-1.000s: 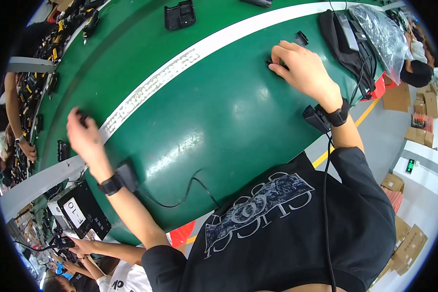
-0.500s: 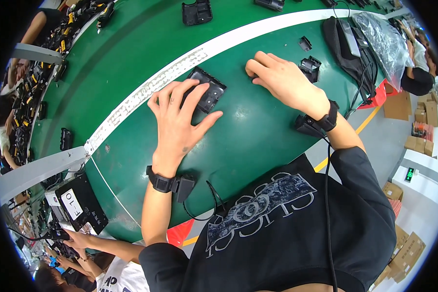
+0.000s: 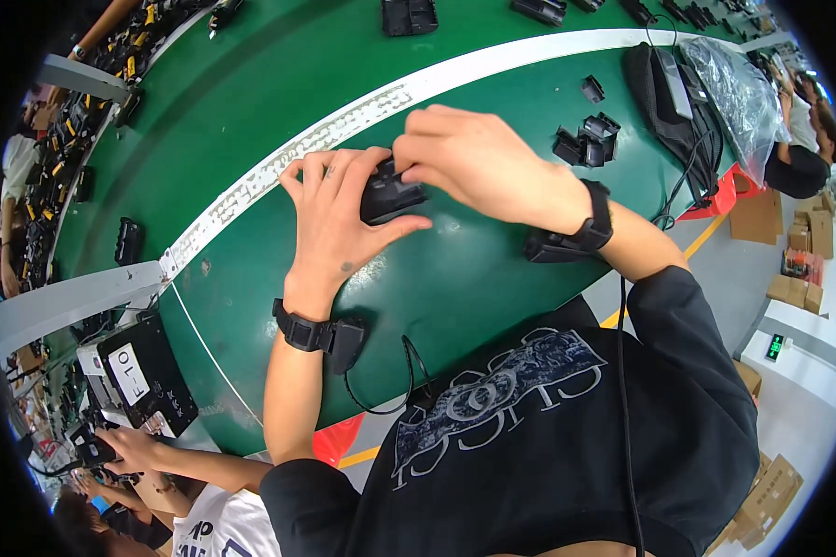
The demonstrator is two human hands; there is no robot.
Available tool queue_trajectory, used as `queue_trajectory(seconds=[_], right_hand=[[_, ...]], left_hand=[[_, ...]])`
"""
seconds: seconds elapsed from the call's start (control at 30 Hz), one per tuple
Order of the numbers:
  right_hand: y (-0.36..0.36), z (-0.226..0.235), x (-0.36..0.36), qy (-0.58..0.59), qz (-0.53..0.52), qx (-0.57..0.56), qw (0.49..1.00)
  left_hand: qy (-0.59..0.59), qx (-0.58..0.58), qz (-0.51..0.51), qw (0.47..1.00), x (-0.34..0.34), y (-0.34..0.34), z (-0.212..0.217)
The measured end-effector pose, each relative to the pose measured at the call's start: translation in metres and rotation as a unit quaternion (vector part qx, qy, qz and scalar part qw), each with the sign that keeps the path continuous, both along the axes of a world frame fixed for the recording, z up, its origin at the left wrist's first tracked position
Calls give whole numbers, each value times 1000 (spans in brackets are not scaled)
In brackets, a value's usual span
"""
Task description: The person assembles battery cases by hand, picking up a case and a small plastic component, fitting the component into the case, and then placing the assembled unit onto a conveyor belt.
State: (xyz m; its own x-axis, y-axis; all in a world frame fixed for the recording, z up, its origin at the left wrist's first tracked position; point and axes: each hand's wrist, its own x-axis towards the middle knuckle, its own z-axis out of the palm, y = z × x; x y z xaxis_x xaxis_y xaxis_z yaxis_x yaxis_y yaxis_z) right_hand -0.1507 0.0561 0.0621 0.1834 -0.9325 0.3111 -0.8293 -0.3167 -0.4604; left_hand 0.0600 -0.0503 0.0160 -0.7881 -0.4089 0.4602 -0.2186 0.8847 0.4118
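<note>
A black plastic casing (image 3: 392,202) rests on the green table, partly covered by my fingers. My left hand (image 3: 330,209) is curled along its left side, the index finger at the far edge and the thumb stretched along the near edge, holding it in place. From the right, my right hand (image 3: 478,162) reaches over the casing with its fingers pinched together at the top right part. Whatever lies between those fingertips is too small or hidden to make out. Both wrists wear black straps with a small black box attached.
Small black plastic parts (image 3: 590,141) lie right of my right hand, with another black piece (image 3: 593,88) beyond. A white strip (image 3: 455,79) curves across the table. Farther right are a black mesh bag (image 3: 655,102) and a clear plastic bag (image 3: 729,88). A co-worker's hand (image 3: 130,447) shows lower left.
My right hand has moved left from beside the small parts to the casing, where its fingers now meet it. My left hand stays nearly in place at the casing.
</note>
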Motion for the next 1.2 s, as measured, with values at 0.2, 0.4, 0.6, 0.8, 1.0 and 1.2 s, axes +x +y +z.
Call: queue_trajectory(seconds=[0.2, 0.4, 0.6, 0.8, 1.0, 1.2], right_hand=[[-11, -12, 14, 65, -2, 3, 998], [-15, -7, 17, 131, -13, 34, 991], [-43, -3, 5, 130, 72, 27, 989], [-48, -7, 11, 138, 69, 73, 985], [-47, 1, 10, 177, 39, 155, 971], [-53, 4, 7, 184, 3, 137, 973]], left_hand=[[-11, 20, 4, 1000, 0, -2, -9], [4, 80, -7, 997, -2, -4, -10], [2, 117, 7, 993, -2, -5, -7], [9, 120, 16, 993, 2, -8, -9], [96, 12, 97, 991, 25, -65, -17], [-56, -290, 478, 827, 135, -174, -35]])
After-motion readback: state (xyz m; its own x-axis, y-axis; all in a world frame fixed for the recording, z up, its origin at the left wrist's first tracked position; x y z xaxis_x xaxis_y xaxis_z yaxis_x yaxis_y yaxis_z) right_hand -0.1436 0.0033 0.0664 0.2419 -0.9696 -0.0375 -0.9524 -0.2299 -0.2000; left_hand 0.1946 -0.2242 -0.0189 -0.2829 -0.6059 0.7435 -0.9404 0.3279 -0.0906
